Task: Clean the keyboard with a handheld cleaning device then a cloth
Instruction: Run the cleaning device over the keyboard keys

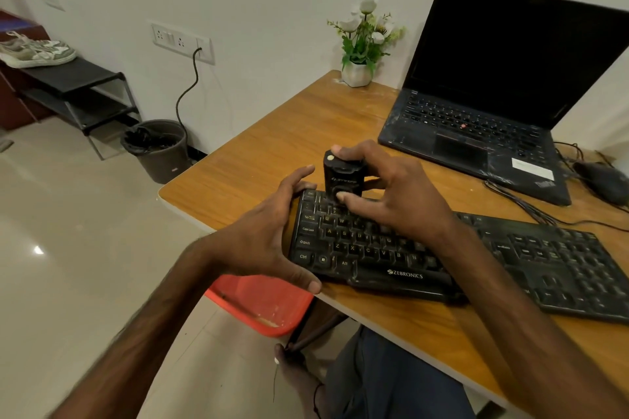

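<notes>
**Handheld cleaner set on the keyboard's top-left keys**

A wooden table (279, 146) stands against a white wall. At its far right sits an open black laptop (510, 54) with a dark screen. Nearer the person, a black keyboard (561, 262) lies slantwise along the table's front edge, its left end close to the table's corner. On the floor to the left are a dark shoe rack (78, 78) with a pair of shoes on top and a grey bin (160, 153) with a black liner. A red plastic seat (265, 303) shows beneath the table's edge.

The left hand (262, 235) clasps the keyboard's left end, thumb on the front edge and fingers spread round the back corner. The right hand (391, 187) reaches over the keys and grips the cleaning device. A pot of white flowers (357, 73) stands at the table's back corner, and a dark mouse (602, 180) lies right of the laptop. The small black cleaning device (342, 173) stands upright on the keyboard's top-left keys, with the right thumb on its front and a fingertip on its top.
</notes>
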